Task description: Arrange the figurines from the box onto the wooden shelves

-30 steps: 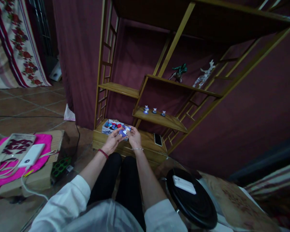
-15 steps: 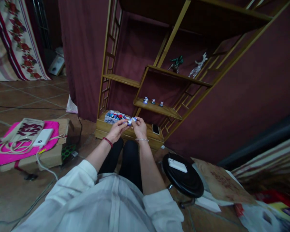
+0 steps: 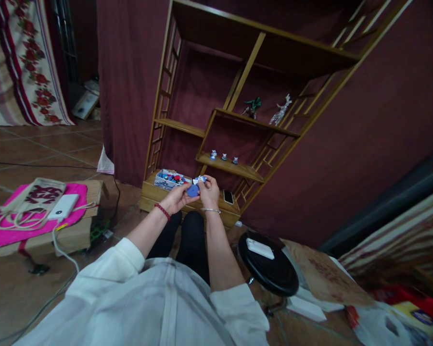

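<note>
Both hands meet in front of the shelf unit, around a small blue-and-white figurine [image 3: 199, 179] with a round blue base [image 3: 192, 191]. The flat face of the base is turned up toward me. My left hand [image 3: 176, 198], with a red bead bracelet, is closed on the base at its edge. My right hand [image 3: 210, 193], wearing a silver bangle, pinches the figurine's body. Whether body and base are joined I cannot tell. Just behind my left hand stands an open patterned box [image 3: 165, 183] full of small red, blue and black pieces.
Three little figurines [image 3: 224, 157] stand on a wooden shelf [image 3: 234, 167]. Above are a green statuette [image 3: 252, 106] and a clear deer [image 3: 281, 110]. A phone [image 3: 228, 196] lies right of my hands. A black stool [image 3: 270, 274] bears a white device [image 3: 260, 248].
The figurine has been turned, so its round blue base now faces up toward me. My view has shifted slightly, showing more of the upper shelves.
</note>
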Available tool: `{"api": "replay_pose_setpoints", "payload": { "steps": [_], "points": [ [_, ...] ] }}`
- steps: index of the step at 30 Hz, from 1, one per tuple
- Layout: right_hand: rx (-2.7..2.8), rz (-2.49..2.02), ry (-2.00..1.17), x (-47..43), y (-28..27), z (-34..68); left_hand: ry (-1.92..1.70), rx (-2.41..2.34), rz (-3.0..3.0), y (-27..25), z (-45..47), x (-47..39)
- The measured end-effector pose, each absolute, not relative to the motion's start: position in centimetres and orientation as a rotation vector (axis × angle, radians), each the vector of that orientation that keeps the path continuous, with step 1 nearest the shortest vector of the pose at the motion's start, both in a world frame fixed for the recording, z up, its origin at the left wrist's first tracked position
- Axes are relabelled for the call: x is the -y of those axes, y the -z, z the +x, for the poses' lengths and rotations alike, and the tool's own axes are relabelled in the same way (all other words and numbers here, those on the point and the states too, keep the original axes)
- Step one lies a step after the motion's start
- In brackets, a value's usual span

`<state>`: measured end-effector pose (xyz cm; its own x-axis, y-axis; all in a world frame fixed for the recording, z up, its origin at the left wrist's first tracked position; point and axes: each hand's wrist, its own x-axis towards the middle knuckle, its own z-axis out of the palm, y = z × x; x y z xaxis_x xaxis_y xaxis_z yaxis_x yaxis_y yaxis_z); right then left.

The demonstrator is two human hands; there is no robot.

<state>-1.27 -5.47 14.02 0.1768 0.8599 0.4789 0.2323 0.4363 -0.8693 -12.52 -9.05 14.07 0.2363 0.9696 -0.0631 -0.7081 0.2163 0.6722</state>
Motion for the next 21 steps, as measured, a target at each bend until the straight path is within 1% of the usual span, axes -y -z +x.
{"api": "replay_pose_setpoints", "payload": {
  "steps": [6,14,21],
  "points": [
    [1.231,-1.049,-0.678,6.5,-14.4,-1.2,-1.176,-0.544,0.584,-14.1,-12.1,9.0],
    [1.067,-0.941,-0.883,6.7,-14.7,-0.8,-1.225,-0.548,0.555,-14.0,-11.7,8.1],
    [1.020,-0.921,-0.917,6.0,-13.7,-0.1,-1.208,-0.566,0.442,-13.7,-11.6,7.1]
  ]
}}
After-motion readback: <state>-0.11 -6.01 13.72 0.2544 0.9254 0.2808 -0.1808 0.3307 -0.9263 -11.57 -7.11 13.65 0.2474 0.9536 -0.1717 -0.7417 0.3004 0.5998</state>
